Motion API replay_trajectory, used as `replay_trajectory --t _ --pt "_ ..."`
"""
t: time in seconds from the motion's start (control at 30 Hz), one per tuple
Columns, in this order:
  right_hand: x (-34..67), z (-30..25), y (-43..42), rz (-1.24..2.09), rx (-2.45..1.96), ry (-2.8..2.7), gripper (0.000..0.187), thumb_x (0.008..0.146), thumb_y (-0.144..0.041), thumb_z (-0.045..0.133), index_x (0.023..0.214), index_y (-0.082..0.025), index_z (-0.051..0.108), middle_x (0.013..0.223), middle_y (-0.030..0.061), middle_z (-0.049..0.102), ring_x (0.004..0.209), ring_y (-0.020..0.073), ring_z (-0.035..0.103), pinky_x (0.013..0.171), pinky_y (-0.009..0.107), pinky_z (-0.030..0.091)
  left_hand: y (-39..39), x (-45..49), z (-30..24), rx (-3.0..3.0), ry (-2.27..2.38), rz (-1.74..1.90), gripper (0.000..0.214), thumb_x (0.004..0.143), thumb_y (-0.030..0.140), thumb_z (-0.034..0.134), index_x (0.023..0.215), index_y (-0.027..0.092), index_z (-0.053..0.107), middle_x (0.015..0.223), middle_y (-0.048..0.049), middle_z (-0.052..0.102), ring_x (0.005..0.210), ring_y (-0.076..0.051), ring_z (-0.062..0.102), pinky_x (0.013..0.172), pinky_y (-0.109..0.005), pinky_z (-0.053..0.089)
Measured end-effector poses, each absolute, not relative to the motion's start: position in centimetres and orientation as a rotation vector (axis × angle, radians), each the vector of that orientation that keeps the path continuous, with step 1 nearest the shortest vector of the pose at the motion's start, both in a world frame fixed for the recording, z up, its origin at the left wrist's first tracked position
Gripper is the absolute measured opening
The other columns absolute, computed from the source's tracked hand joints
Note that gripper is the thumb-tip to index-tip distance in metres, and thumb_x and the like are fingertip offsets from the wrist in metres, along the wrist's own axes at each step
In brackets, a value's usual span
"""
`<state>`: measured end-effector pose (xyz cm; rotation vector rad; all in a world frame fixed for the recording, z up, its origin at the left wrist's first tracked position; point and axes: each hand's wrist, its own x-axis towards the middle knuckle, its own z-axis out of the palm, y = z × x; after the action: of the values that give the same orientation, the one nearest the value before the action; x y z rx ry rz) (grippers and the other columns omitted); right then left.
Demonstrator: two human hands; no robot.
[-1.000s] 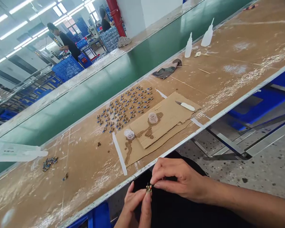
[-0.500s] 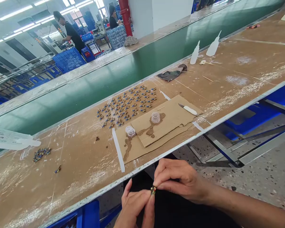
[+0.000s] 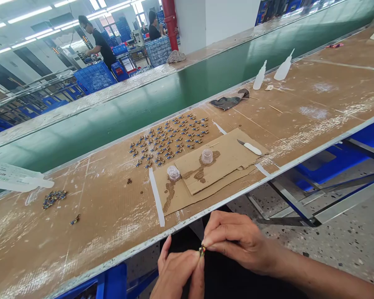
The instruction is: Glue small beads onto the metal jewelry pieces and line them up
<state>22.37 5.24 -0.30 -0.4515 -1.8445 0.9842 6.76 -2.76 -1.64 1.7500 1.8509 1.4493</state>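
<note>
Between my two hands, just off the bench's front edge, is a small part [image 3: 202, 250] in dark, gold and red colours; its exact kind is too small to make out. My left hand [image 3: 181, 272] pinches it from below with thumb and forefinger, its little finger raised. With closed fingertips my right hand [image 3: 233, 236] grips the top of the same part. On the bench lie several rows of small blue-and-gold parts [image 3: 162, 143]. A tight cluster of similar parts [image 3: 54, 199] sits at the left, with a single one [image 3: 75, 220] nearer the edge.
Taped cardboard [image 3: 224, 174] bears two small clear cups, one a plastic cup [image 3: 207, 156], and a white-handled knife [image 3: 251, 147]. Beyond are a dark cloth [image 3: 227, 102] and white squeeze bottles [image 3: 260, 77]. A green conveyor belt [image 3: 137, 104] runs behind. People stand in the background.
The view has shifted slightly, so the bench appears a little lower and to the right. Both hands keep their pinch on the small part, with barely any movement.
</note>
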Motion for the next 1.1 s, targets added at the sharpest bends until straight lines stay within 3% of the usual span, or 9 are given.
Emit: replay_trajectory --t 0.2,0.33,0.43,0.67,1.1 --pt "22.1 -0.6 4.9 1.004 -0.497 -1.827 0.015 0.085 -0.011 0.056 0.096 -0.014 0.066 0.077 0.0048 0.062 0.073 0.0083 0.058 0.066 0.018 0.05 -2.7 7.0 -1.1 1.51 1.885 1.453 0.006 0.079 0.032 0.065 0.078 0.03 0.07 0.061 0.0039 0.069 0.054 -0.015 0.066 0.091 -0.043 0.052" --pt "22.1 -0.8 4.5 1.043 -0.512 -1.83 0.028 0.087 -0.01 0.053 0.112 -0.019 0.063 0.083 0.0048 0.061 0.077 0.0089 0.059 0.068 0.019 0.051 -2.9 6.6 -1.2 1.394 1.922 1.465 0.024 0.077 0.037 0.066 0.099 0.029 0.069 0.063 0.0021 0.07 0.057 -0.018 0.068 0.077 -0.039 0.058" --pt "22.0 -0.8 4.3 1.03 -0.514 -1.837 0.034 0.087 -0.009 0.052 0.117 -0.023 0.06 0.085 0.0047 0.061 0.079 0.0091 0.059 0.068 0.02 0.051 -2.9 6.7 -1.2 1.402 1.929 1.481 0.026 0.078 0.037 0.065 0.103 0.028 0.067 0.063 0.0007 0.07 0.057 -0.018 0.067 0.069 -0.035 0.059" --pt "21.9 -0.8 4.3 0.977 -0.518 -1.886 0.037 0.087 -0.008 0.051 0.119 -0.024 0.059 0.084 0.0045 0.059 0.077 0.0094 0.057 0.067 0.02 0.051 -2.5 7.6 -0.3 1.638 1.912 1.552 0.005 0.078 0.028 0.065 0.075 0.027 0.069 0.067 0.0014 0.071 0.057 -0.015 0.066 0.093 -0.045 0.05" --pt "21.6 -0.8 4.2 0.916 -0.525 -1.91 0.038 0.086 -0.006 0.051 0.12 -0.021 0.058 0.083 0.0054 0.059 0.076 0.0098 0.057 0.065 0.02 0.05 -2.3 7.5 -0.3 1.723 1.941 1.573 0.01 0.078 0.018 0.063 0.073 0.026 0.068 0.066 0.0033 0.07 0.057 -0.012 0.064 0.099 -0.046 0.043"
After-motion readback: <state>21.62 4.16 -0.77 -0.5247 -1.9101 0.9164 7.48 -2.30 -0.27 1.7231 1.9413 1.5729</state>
